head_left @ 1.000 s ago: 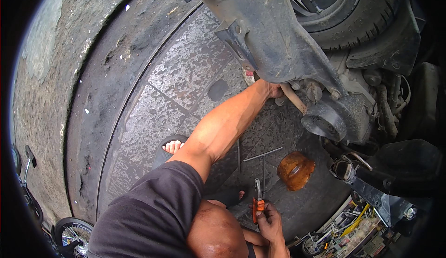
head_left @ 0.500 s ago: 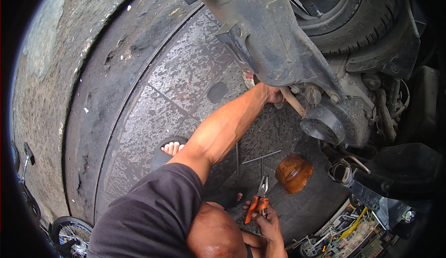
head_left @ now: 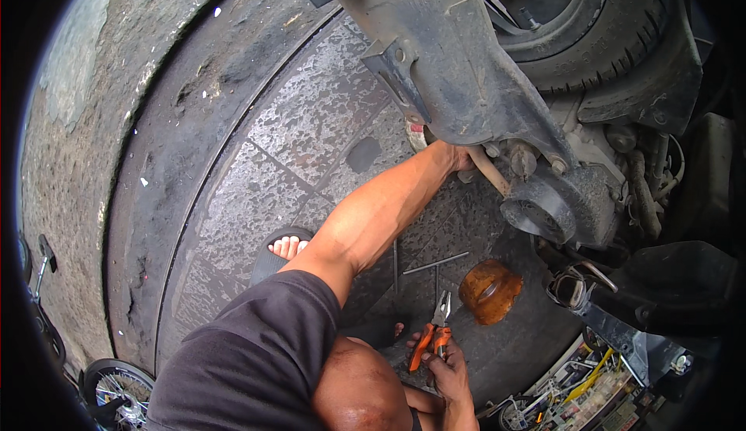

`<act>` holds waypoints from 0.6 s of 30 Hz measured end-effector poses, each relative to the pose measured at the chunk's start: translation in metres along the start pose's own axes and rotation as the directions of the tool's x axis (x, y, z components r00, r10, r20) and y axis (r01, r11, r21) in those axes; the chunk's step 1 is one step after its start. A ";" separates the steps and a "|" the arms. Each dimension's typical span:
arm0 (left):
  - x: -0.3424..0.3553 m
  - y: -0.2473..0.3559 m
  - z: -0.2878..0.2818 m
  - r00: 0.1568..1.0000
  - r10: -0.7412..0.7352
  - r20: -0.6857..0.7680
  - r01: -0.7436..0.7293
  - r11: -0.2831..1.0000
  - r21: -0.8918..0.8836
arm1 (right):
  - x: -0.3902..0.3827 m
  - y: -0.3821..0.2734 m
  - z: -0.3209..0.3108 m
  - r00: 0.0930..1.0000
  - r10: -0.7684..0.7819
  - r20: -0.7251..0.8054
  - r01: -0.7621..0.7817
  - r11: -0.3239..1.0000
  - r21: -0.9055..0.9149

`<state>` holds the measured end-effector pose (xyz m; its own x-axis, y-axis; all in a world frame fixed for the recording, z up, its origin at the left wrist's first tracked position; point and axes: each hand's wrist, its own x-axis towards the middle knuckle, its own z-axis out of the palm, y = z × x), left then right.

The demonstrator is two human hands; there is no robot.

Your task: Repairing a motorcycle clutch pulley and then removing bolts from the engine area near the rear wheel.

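Observation:
My left arm stretches up under a dirty vehicle's suspension arm (head_left: 466, 81). My left hand (head_left: 453, 155) is there, closed around a wooden handle (head_left: 488, 173) that slants down toward the round hub (head_left: 544, 210); the fingers are partly hidden by the metal. Low in the view, beside my knee, my right hand (head_left: 447, 365) grips orange-handled pliers (head_left: 431, 334). Their metal jaws point up toward the thin steel rods (head_left: 435, 264) lying on the paving.
An orange-brown dome-shaped cap (head_left: 489, 291) lies on the ground right of the pliers. A tyre (head_left: 614, 35) sits at the top right. An open box of tools (head_left: 590, 392) is at the lower right. My sandalled foot (head_left: 286, 246) rests on the stone paving, and a small spoked wheel (head_left: 109, 384) shows at the lower left.
My right hand has shifted the pliers: they were upright and closed, then the handles spread, and now they tilt left with the jaws raised. My left arm stays under the vehicle.

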<state>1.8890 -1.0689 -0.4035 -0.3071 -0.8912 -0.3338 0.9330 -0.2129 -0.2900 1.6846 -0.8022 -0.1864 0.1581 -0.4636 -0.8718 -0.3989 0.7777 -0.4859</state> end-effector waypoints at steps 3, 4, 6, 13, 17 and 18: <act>-0.003 -0.001 -0.012 0.984 0.119 0.131 -0.148 0.958 0.245 | 0.001 -0.002 0.001 1.000 -0.008 -0.005 0.008 1.000 -0.004; -0.003 0.002 -0.020 0.973 0.078 0.217 -0.128 0.965 0.231 | 0.002 -0.001 -0.001 1.000 -0.013 0.000 0.013 1.000 -0.005; -0.002 0.004 -0.025 0.953 0.036 0.300 -0.105 0.970 0.218 | 0.002 -0.001 -0.002 1.000 -0.016 0.004 0.016 1.000 -0.005; 0.006 0.004 -0.033 0.953 -0.064 0.296 -0.018 0.964 0.266 | 0.001 -0.006 0.007 1.000 -0.008 0.007 0.008 1.000 -0.003; 0.009 0.002 -0.035 0.978 -0.070 0.197 -0.011 0.924 0.381 | -0.001 -0.004 0.006 1.000 -0.012 0.002 0.012 1.000 -0.006; 0.009 0.003 -0.035 0.978 -0.071 0.195 -0.009 0.924 0.383 | -0.001 -0.004 0.006 1.000 -0.012 0.002 0.012 1.000 -0.003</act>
<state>1.8826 -1.0635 -0.4391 -0.3300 -0.9349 -0.1307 0.9366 -0.3416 0.0784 1.6917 -0.8019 -0.1843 0.1647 -0.4719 -0.8661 -0.4001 0.7707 -0.4960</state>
